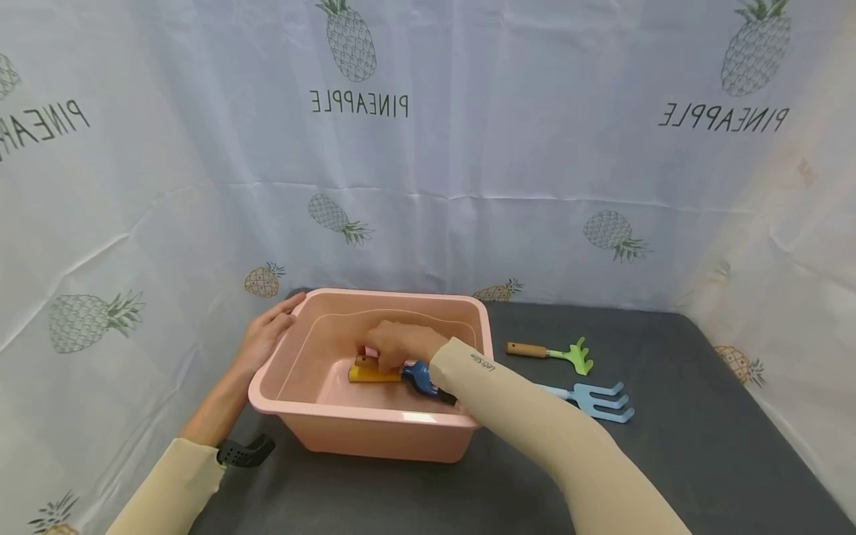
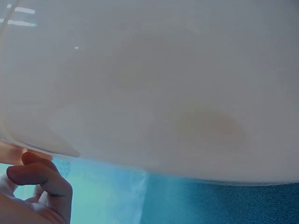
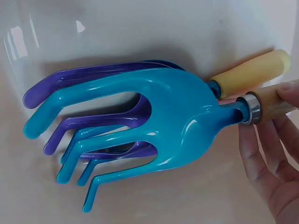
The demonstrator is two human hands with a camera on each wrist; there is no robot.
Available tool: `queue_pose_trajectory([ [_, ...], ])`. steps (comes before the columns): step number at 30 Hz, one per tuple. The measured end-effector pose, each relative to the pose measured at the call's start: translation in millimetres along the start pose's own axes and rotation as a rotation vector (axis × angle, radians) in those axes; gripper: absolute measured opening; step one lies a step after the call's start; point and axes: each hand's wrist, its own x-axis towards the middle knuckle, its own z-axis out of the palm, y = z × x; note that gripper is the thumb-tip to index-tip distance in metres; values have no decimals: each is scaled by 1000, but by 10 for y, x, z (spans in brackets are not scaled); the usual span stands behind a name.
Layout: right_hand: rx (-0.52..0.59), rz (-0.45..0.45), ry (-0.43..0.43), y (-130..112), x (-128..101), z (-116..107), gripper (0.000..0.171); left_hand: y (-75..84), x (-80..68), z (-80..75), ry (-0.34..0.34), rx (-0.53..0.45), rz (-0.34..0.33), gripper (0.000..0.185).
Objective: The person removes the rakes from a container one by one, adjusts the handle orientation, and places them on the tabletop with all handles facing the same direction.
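Observation:
A pink plastic basin [image 1: 314, 405] stands on the dark table. My left hand [image 1: 270, 332] grips the basin's left rim; in the left wrist view its curled fingers [image 2: 44, 182] sit just under the basin's pale wall [image 2: 154, 93]. My right hand [image 1: 393, 348] reaches into the basin and pinches the wooden handle [image 3: 271, 105] of a teal hand rake [image 3: 159, 126]. That rake lies on top of a purple rake [image 3: 88, 79] with a yellow handle [image 3: 252, 72] on the basin's floor. My right hand's fingers [image 3: 268, 163] curl below the wooden handle.
To the right of the basin, a green hand rake [image 1: 558, 355] with a wooden handle and a light blue fork [image 1: 598, 401] lie on the dark table [image 1: 702, 446]. A pineapple-print curtain [image 1: 468, 148] closes off the back and both sides.

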Motion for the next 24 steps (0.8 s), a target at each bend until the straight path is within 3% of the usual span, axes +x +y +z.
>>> queue_pose_trajectory([
  [8, 42, -17, -13, -5, -5, -60, 37, -3, 16, -5, 5, -13, 3, 52],
  [24, 12, -66, -22, 20, 35, -128, 45, -8, 15, -16, -2, -4, -7, 53],
])
